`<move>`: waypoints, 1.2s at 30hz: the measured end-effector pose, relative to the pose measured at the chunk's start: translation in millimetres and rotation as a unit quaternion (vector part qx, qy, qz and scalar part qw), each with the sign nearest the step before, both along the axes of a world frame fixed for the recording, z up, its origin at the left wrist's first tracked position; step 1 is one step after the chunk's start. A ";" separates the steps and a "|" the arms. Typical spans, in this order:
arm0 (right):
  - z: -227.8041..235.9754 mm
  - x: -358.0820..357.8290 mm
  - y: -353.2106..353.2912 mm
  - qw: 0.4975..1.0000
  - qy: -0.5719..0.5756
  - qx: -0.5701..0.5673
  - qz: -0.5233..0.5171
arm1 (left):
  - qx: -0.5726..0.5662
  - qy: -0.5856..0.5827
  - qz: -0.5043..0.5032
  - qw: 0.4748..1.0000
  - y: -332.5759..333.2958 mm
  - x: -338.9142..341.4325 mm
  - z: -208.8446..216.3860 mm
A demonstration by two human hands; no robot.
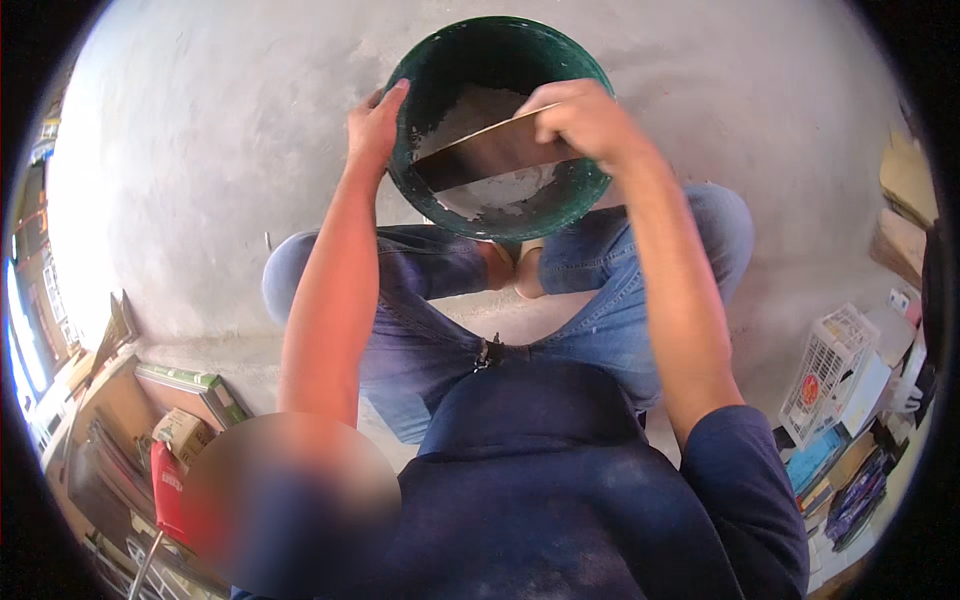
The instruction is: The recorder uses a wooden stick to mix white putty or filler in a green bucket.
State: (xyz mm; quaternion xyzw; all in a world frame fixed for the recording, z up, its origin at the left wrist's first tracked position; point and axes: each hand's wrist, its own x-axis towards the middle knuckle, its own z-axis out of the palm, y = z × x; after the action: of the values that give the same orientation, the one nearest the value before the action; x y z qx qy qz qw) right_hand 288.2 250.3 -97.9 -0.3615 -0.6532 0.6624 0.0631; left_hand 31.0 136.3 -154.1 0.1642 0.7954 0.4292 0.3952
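Observation:
A round dark green bucket (495,55) is tipped so that its mouth faces me, in front of my bent knees. Pale grey paste (512,188) lies on its bottom, with smears up the inner wall. My left hand (377,125) is closed on the left rim, thumb on the edge. At the right side of the mouth, my right hand (580,120) grips a wide, flat metal trowel (490,155). The trowel's blade slants down to the left inside the bucket and covers part of the paste. Its handle is hidden by my fingers.
Smooth grey concrete (230,150) spreads around the bucket. To the right, a white plastic basket (828,375) stands among boxes and bags. Boards, a red item (168,490) and a small carton (182,435) crowd the lower left.

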 end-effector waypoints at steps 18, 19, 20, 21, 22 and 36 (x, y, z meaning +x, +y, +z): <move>-44.7 -21.9 -27.3 0.989 0.008 -0.014 -0.149 | 0.027 0.007 -0.018 0.999 7.0 9.4 -7.1; -69.8 -21.2 -30.1 0.984 -0.045 0.159 -0.059 | 0.032 0.003 -0.028 0.999 13.6 16.1 -6.5; -71.5 -27.9 -33.3 0.986 -0.060 0.143 -0.056 | 0.011 0.027 -0.030 0.999 10.5 13.4 -5.5; -69.3 -32.2 -36.6 0.988 -0.076 0.126 -0.049 | -0.011 0.050 -0.028 0.998 6.4 12.4 -2.6; -65.7 -29.5 -34.0 0.995 -0.033 0.058 -0.080 | -0.013 0.051 -0.026 0.998 4.1 11.5 -0.4; -64.9 -29.2 -37.6 0.992 -0.032 0.067 -0.105 | -0.011 0.053 -0.034 0.998 -1.2 4.4 9.0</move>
State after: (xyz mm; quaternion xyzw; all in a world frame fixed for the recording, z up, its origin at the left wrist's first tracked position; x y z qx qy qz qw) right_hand 259.0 212.7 -162.8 -0.4446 -0.6559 0.5949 0.1353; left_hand 35.5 135.1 -145.1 0.2095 0.8137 0.3974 0.3689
